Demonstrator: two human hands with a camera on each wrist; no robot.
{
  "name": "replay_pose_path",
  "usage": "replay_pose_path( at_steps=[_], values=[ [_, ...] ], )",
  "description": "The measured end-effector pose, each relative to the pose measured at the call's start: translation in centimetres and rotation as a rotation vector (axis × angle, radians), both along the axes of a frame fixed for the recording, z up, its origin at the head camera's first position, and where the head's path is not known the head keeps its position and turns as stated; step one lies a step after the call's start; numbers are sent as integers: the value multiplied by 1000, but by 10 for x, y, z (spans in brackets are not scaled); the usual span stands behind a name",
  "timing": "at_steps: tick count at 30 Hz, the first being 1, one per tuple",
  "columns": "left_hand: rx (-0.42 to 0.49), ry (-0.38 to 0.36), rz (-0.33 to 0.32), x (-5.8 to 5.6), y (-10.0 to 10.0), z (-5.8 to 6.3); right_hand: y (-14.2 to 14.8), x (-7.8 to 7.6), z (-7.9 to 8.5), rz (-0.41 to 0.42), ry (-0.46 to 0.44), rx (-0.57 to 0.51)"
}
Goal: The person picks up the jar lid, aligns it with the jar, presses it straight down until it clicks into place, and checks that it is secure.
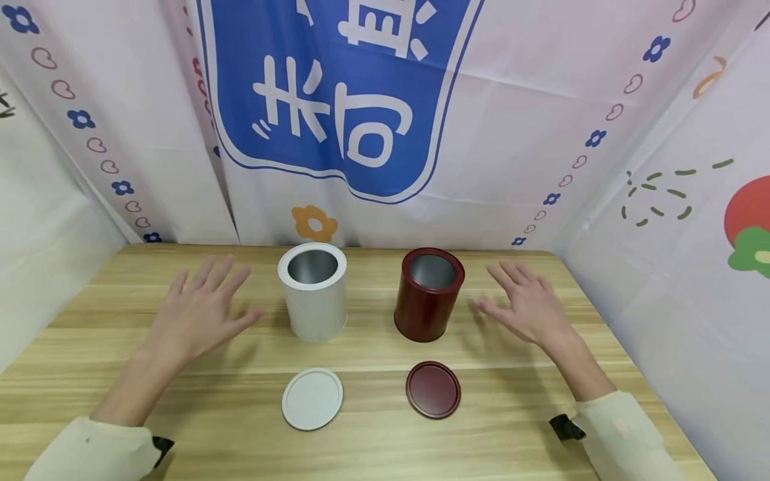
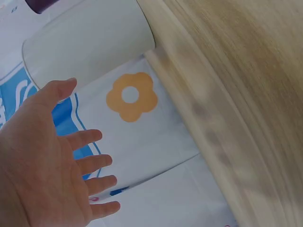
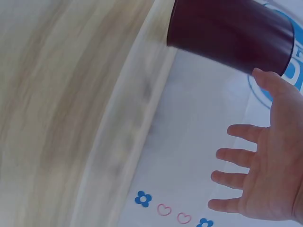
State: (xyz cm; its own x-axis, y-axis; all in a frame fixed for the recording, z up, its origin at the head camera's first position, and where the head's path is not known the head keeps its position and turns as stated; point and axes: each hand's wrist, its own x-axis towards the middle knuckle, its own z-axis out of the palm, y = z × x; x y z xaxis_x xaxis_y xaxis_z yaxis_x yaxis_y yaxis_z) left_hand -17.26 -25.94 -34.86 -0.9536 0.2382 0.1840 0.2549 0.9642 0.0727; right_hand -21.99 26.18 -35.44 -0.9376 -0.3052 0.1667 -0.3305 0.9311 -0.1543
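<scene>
A white canister point(image 1: 317, 310) stands upright without its lid, its grey inside showing. To its right is a dark red canister point(image 1: 424, 310), also uncovered at the top. The round white lid point(image 1: 313, 399) lies flat in front of the white canister, and a matching dark red lid point(image 1: 433, 390) lies before the red one. My left hand point(image 1: 195, 314) hovers left of the white canister, fingers spread, holding nothing. On the other side, my right hand point(image 1: 529, 304) is held over the table right of the red canister, fingers extended and apart from it.
The wood-grain table point(image 1: 373, 447) meets a printed cloth backdrop point(image 1: 511, 133) behind the canisters. Cloth side walls stand at left and right; the right one point(image 1: 662, 280) carries printed shapes.
</scene>
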Motion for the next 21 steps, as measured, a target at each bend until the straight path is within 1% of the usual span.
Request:
replay_pose_path(
  at_steps=[3,5,7,10,14,21],
  values=[
    [-6,-10,-22,5,3,3,-5,6,4,18,13,-4],
    [-10,-7,-41,9,6,5,-8,10,6,14,8,-6],
    [-7,2,-59,12,9,5,-12,15,8,11,-17,-9],
    [15,7,-79,16,13,6,-17,20,9,25,-84,-43],
    [87,-13,-113,19,16,5,-27,26,9,111,-145,-107],
    [206,-96,-173,24,21,-3,-54,38,4,279,-200,-220]
  ],
)
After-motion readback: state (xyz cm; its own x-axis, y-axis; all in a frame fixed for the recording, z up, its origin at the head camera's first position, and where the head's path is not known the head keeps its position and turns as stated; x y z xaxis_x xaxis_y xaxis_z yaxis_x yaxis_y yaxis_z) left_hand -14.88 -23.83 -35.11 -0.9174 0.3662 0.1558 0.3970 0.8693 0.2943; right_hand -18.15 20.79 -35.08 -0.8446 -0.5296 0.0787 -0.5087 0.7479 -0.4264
